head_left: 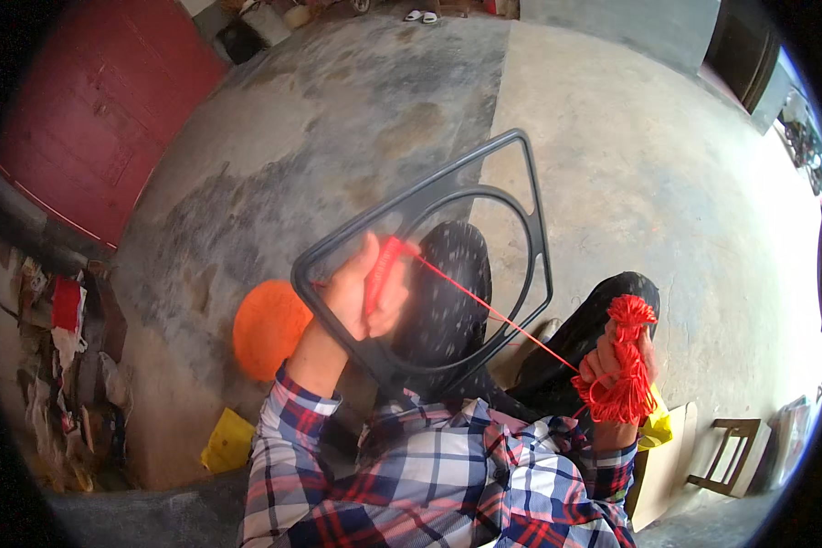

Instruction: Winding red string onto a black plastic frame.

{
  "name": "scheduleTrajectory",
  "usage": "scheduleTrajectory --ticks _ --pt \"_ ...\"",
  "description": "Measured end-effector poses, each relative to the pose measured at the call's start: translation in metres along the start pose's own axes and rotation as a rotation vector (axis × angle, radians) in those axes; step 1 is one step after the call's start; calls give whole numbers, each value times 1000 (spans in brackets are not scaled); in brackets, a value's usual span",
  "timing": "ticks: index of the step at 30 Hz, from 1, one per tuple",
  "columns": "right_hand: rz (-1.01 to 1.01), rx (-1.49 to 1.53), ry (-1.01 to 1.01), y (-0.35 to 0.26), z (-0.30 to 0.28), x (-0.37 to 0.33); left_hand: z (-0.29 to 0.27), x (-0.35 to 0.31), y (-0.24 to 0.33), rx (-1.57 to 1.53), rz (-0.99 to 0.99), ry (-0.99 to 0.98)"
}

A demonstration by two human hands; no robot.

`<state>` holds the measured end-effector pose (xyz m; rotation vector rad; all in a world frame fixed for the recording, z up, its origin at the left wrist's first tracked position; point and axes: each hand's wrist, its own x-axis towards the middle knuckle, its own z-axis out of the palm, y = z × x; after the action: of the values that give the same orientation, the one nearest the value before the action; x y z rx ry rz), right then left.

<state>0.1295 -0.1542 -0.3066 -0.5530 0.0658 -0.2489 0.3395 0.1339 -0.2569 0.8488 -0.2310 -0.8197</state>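
A dark grey plastic frame point(411, 203) with a large round opening is held up in front of my body, tilted. My left hand point(349, 294) is closed at the frame's left part, somewhat blurred. A band of red cord point(384, 279) shows at its fingers; whether it is wound on the frame I cannot tell. From there a taut red strand point(484, 303) crosses the round opening toward my right hand point(597, 360). That hand is closed around a looped bundle of red cord point(623, 379), beside my right knee.
An orange round object point(269, 333) and a yellow piece point(228, 440) are by my left arm. Stacked scraps point(73, 365) line the left wall below a red door point(87, 119). Near my right elbow are a pale board point(664, 470) and a small wooden frame point(732, 457).
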Motion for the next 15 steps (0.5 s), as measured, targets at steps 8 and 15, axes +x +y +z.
scheduleTrajectory --ticks 8,15 --pt "-18 -68 -8 4 -12 -8 0 6 -19 15 -149 98" --pt "-40 -69 66 3 -15 -13 -21 4 -27 -74 -255 -30"
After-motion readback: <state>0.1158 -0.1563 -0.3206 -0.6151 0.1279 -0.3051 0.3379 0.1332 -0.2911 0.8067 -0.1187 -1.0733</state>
